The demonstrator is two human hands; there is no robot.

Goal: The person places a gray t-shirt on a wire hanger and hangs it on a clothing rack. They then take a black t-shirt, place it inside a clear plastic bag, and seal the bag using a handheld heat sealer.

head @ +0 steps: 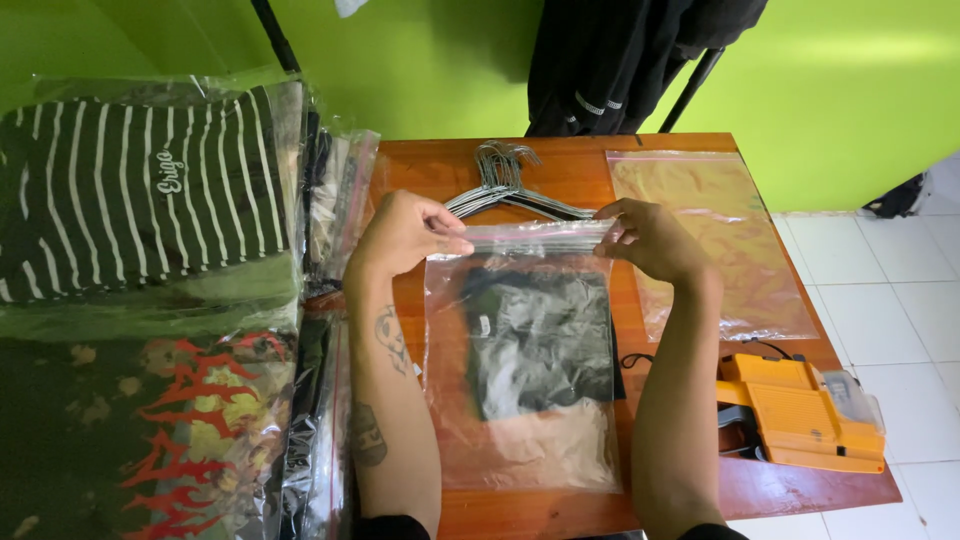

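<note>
Left hand (pixel 410 232) and right hand (pixel 650 240) each pinch the top edge of one clear bag (pixel 525 440) holding one dark garment (pixel 540 345), flat on the worktop (pixel 590 170); one empty bag (pixel 715 250), one orange labeller (pixel 800 412) alongside.

Garment (pixel 540 340) in bag (pixel 520 440), hangers (pixel 505 185) behind; label gun (pixel 800 410) right

We have one view only, from a camera worn on the head, looking steeply down and forward over our own forearms. It sits close: the table (pixel 560 170) fills the middle of the frame, its far edge near the top, with the green wall (pixel 850 100) beyond. The floor (pixel 900 290) shows at the right, stacked bags (pixel 150 200) at the left. No second view shares the scene.
</note>
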